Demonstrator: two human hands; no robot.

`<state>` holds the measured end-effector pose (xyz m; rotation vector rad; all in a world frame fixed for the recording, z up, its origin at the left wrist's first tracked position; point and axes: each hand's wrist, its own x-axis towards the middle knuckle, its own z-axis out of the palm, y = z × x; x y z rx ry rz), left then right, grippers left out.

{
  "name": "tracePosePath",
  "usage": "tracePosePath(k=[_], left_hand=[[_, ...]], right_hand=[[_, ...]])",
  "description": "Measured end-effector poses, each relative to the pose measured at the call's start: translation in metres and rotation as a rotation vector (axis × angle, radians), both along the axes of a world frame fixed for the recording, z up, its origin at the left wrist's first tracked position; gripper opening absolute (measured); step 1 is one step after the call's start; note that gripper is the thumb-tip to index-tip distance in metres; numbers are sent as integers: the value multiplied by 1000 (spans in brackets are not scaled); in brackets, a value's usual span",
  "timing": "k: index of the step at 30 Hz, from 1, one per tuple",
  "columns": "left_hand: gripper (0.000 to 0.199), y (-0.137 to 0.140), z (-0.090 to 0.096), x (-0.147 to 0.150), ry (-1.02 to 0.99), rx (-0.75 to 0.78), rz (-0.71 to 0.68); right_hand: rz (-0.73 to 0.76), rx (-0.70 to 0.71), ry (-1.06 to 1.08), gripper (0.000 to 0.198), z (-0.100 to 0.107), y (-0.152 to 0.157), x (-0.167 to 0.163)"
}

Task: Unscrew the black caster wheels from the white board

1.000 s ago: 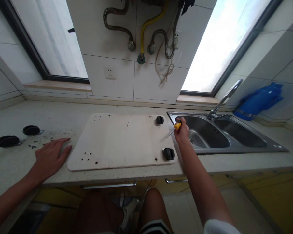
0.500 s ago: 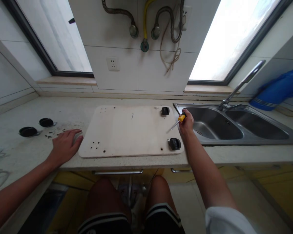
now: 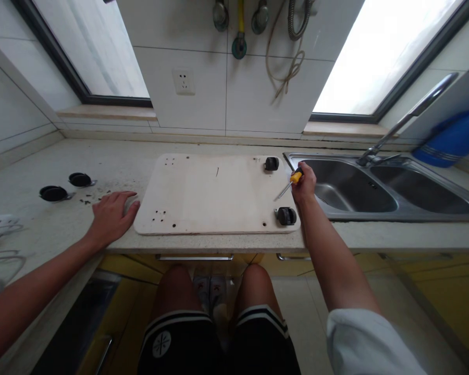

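Observation:
A pale rounded board [image 3: 219, 198] lies flat on the counter, with drilled holes at its left corners. Two black caster wheels sit on its right end: a far caster [image 3: 272, 164] and a near caster [image 3: 286, 216]. My right hand [image 3: 305, 182] is closed round a screwdriver [image 3: 296, 177] with a yellow and black handle, its shaft pointing down-left over the board's right part. My left hand [image 3: 113, 216] rests with fingers outstretched on the counter beside the board's left edge. Left of it lie two loose casters [image 3: 53, 194] and small dark screws [image 3: 86, 201].
A double steel sink [image 3: 347, 214] with a tall faucet [image 3: 410, 120] is to the right of the board. Something blue [image 3: 453, 138] stands behind the sink. A wall socket [image 3: 183, 82] and pipe valves [image 3: 239, 46] are on the tiles. A white wire object [image 3: 2, 255] is at far left.
The view has tilted down, so the counter and wall appear higher. Both hands keep nearly the same places relative to the board, and the screwdriver stays in my right hand.

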<state>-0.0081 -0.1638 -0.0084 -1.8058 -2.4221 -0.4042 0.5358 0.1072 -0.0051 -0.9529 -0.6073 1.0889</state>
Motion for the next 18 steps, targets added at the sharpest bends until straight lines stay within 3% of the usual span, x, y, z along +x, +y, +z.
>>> tracePosePath(k=[18], left_hand=[[69, 0, 4, 3, -25, -26, 13]], right_hand=[[33, 18, -43, 28, 1, -2, -2]])
